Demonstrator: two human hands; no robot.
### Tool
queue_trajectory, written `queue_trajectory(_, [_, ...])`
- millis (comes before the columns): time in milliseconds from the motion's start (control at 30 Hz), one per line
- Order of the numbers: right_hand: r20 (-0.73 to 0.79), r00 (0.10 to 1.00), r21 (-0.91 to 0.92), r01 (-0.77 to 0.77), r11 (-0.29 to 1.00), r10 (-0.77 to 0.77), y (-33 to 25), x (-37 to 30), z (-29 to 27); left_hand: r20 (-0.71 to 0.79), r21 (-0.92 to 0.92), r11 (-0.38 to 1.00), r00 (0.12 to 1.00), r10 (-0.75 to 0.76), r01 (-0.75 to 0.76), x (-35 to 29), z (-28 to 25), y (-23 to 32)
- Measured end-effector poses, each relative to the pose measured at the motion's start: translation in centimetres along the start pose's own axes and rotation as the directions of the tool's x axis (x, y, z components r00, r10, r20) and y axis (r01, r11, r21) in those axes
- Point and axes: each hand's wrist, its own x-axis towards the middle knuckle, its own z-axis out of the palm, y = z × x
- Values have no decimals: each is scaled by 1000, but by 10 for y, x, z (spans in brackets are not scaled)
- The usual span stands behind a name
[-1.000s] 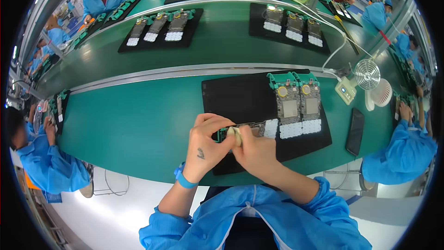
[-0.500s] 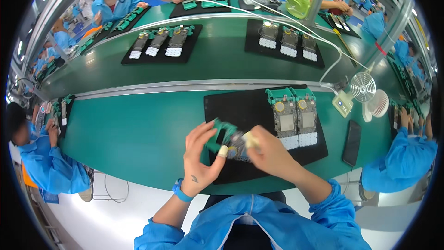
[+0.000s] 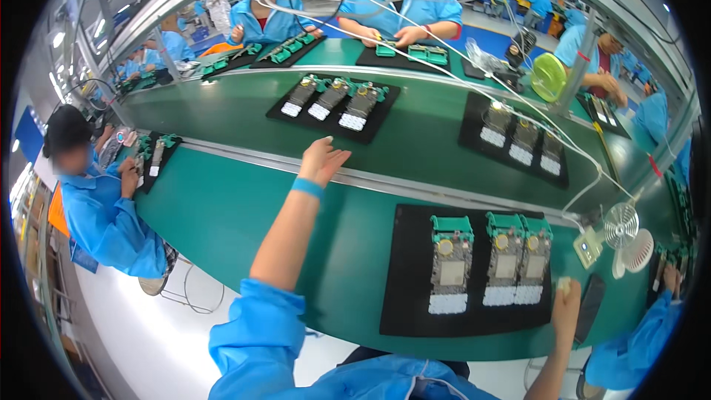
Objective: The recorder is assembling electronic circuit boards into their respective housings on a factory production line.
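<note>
My left hand (image 3: 324,163) is stretched forward over the far green belt, fingers apart and holding nothing. It is just short of a black mat (image 3: 379,122) carrying three circuit boards with green clip-on frames. By the right edge of the near black mat (image 3: 407,311) my right hand (image 3: 566,310) is closed, pale covers on its fingertips. Whether something sits in its fingers is hidden. On the near mat lie a single circuit board (image 3: 450,272) at the left and a pair of boards (image 3: 504,267) side by side, each with a green frame at its top.
A black phone (image 3: 590,298) lies right of my right hand. Beyond it stand a small white fan (image 3: 621,226) and a pale box (image 3: 588,247). A metal rail (image 3: 385,185) divides the near table from the belt. Another mat (image 3: 474,133) holds boards; co-workers sit around.
The board that was in my hands now lies on the near mat, left of the other two. My left hand has gone forward to the belt; my right has moved right. The view has shifted.
</note>
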Motion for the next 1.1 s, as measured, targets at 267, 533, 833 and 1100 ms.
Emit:
queue_trajectory(267, [271,941,245,-271,931,202,37,14,-12,-256,-204,979,965,-61,8,87,36,-35])
queue_trajectory(533, [210,977,450,-140,882,48,16,10,23,-254,94,992,961,105,-84,114,25,-36])
queue_trajectory(833, [24,997,529,50,847,-74,2,44,48,-144,46,966,955,259,-256,-5,-97,39])
queue_trajectory(1100, [-42,978,597,187,780,-203,-88,158,147,-389,349,920,866,314,-177,-221,-174,73])
